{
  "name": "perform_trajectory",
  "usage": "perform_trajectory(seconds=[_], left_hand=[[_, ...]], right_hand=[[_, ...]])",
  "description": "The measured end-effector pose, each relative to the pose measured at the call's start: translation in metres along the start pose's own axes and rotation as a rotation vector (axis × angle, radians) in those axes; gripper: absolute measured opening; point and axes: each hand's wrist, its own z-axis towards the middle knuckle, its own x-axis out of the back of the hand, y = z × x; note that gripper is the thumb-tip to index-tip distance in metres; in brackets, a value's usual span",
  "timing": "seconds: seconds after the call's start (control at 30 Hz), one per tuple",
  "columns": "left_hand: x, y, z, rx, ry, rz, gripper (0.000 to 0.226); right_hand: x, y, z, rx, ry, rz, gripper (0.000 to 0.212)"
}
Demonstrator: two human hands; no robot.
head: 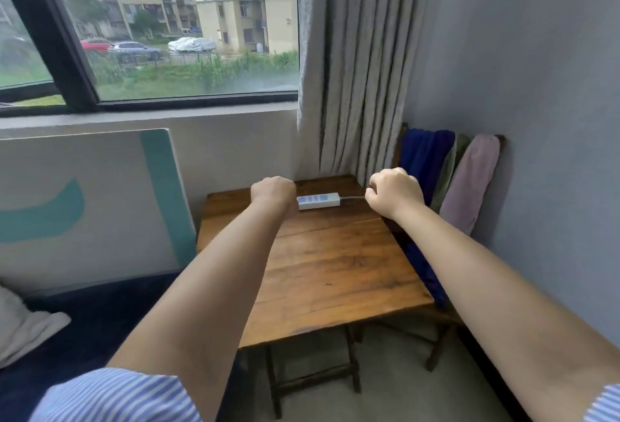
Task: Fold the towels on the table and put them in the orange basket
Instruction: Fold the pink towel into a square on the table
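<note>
Landmark: wooden table (335,264), set in the corner under the window, its top bare apart from one item.
Towels: three hang side by side over a dark wooden chair back (404,133) just beyond the table's right edge, against the grey wall.
Blue towel (421,156): deep blue, nearest the table's far right corner; it drapes down along the table's right edge.
Green towel (448,173): dull olive, a narrow strip showing between the other two.
Pink towel (471,183): pale mauve-pink, folded into a long soft band, farthest from the table.
Left hand (273,191): closed in a fist above the table's far left part, holding nothing that can be seen.
Right hand (396,195): closed in a fist above the table's far right corner, just beside the blue towel; whether anything is pinched in it cannot be told.
Power strip (318,201): white, lying on the table's far edge between the two hands, its cable running right.
Orange basket: not in view.
</note>
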Motion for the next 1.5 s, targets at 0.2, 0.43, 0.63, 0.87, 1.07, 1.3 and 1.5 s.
perform_trajectory(seconds=[0.2,0.43,0.63,0.87,1.07,1.3,1.5], left_hand=[[0.018,0.071,0.121,-0.080,0.047,-0.020,0.027],[0.006,0.133,0.211,-0.177,0.002,-0.062,0.028],[0.007,0.216,0.331,-0.307,-0.027,-0.130,0.025],[-0.012,0.338,0.416,-0.487,-0.102,-0.237,0.020],[-0.037,0.427,0.454,-0.510,-0.205,-0.437,0.022],[-0.060,0.522,0.491,-0.368,-0.323,-0.623,0.025],[-0.069,0.565,0.501,-0.250,-0.328,-0.670,0.033]], right_hand=[[-0.019,0.091,0.096,-0.072,0.038,0.018,0.033],[-0.055,0.162,0.159,-0.147,-0.027,0.007,0.031],[-0.082,0.256,0.237,-0.277,-0.045,0.005,0.030],[-0.096,0.370,0.285,-0.485,-0.029,0.012,0.033],[-0.122,0.454,0.317,-0.599,-0.123,0.091,0.027],[-0.169,0.530,0.350,-0.571,-0.173,0.135,0.027],[-0.186,0.554,0.354,-0.525,-0.099,0.135,0.029]])
